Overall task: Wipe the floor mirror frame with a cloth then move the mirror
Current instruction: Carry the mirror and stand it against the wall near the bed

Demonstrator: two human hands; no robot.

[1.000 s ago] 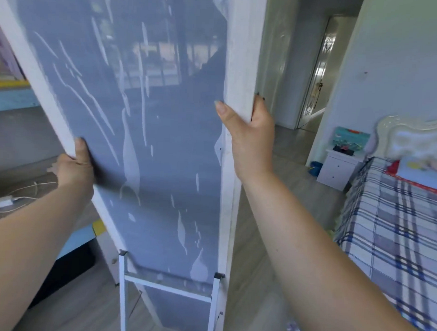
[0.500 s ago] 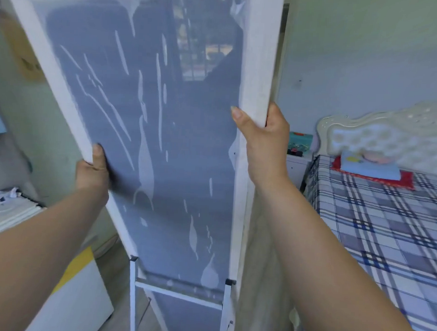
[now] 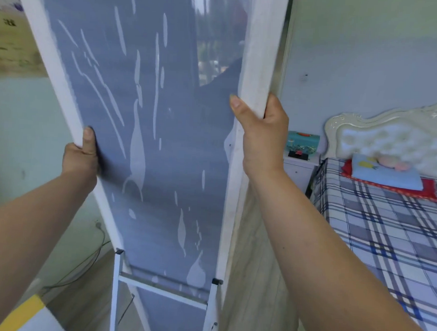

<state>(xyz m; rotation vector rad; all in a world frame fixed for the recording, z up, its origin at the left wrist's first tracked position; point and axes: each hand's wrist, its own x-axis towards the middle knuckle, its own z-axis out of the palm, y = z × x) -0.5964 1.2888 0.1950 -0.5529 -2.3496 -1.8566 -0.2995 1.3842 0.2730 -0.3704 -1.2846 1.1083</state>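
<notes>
Pale plank flooring runs underfoot, and over it both bare forearms reach forward and slightly up to the floor mirror, which stands tall just ahead, tilted with its top leaning left. The left hand grips the left rail of the white frame, thumb laid over the front and fingers hidden behind. The right hand clamps the right rail higher up, thumb on the face, fingers curled round the outer edge. A blue-grey film, bubbled and torn near the top, covers the glass. The piece looks stiff, top-heavy and breakable, so the rails are the sound place to hold it, not the slick film. Its white folding stand hangs at the bottom; whether the feet touch the floor probably cannot be settled, since they lie out of view. Beyond, at right, are a plaid-covered bed, a white nightstand and a pale wall.
</notes>
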